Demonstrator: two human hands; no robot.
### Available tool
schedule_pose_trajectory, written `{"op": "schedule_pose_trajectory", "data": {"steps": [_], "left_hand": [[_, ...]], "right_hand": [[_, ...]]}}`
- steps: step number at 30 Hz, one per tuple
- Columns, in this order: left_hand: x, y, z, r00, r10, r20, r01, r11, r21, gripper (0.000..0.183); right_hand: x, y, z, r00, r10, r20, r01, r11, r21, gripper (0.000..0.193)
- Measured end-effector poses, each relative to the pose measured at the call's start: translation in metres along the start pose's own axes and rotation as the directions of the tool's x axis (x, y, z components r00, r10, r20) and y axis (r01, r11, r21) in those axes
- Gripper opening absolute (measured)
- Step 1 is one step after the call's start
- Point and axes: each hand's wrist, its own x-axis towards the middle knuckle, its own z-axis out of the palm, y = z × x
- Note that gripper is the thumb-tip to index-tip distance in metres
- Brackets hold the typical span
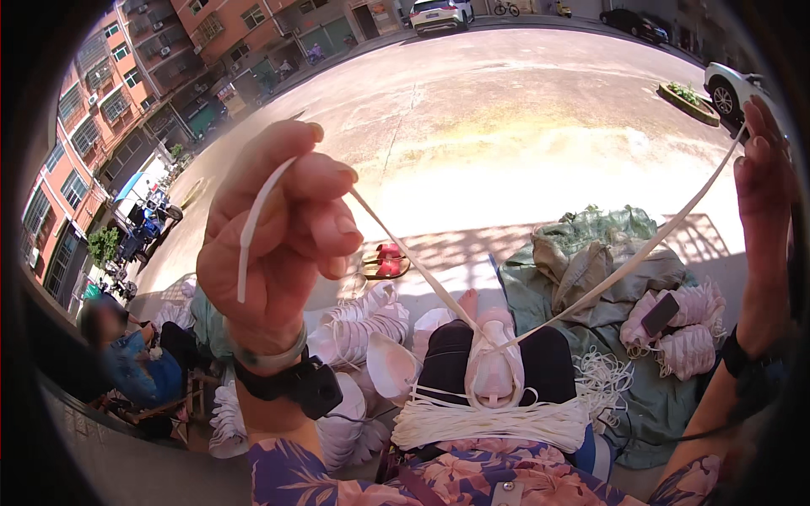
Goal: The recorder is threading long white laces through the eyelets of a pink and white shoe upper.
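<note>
A white and pale pink shoe upper (494, 375) rests on my lap between my dark-trousered thighs. From its top, a flat white shoelace (603, 289) runs up in two taut lengths forming a wide V. My left hand (274, 211), raised in front of me, is closed on one length, and a loose end hangs past its fingers. Far out at the right edge, my right hand (762, 169) is raised with the other length caught at its fingers. Across my lap, below the upper, lies a thick bundle of white laces (489, 424).
Stacked shoe uppers (363, 329) stand left of my legs. On the right, green sacking (548, 253) lies beside bundled uppers (688, 350) with a dark phone (660, 314) on top. Red sandals (388, 261) are ahead. Another person (143, 363) sits at left; parked cars (439, 15) stand beyond.
</note>
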Motion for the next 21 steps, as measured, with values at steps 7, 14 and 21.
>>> {"op": "schedule_pose_trajectory", "data": {"steps": [7,14,21], "left_hand": [[0.0,-0.079,0.02,0.918,-0.329,-0.22,0.384,0.877,0.29,0.019],[0.007,-0.115,0.03,0.912,-0.326,-0.25,0.41,0.765,0.497,0.02],[-0.001,-0.127,0.019,0.899,-0.345,-0.27,0.438,0.699,0.565,0.02]], "right_hand": [[-0.025,0.112,0.015,0.939,0.23,0.254,-0.118,0.913,-0.39,0.015],[-0.021,0.137,0.026,0.943,0.137,0.302,0.045,0.849,-0.527,0.009],[-0.025,0.139,0.024,0.91,0.329,0.253,-0.183,0.865,-0.467,0.012]]}}
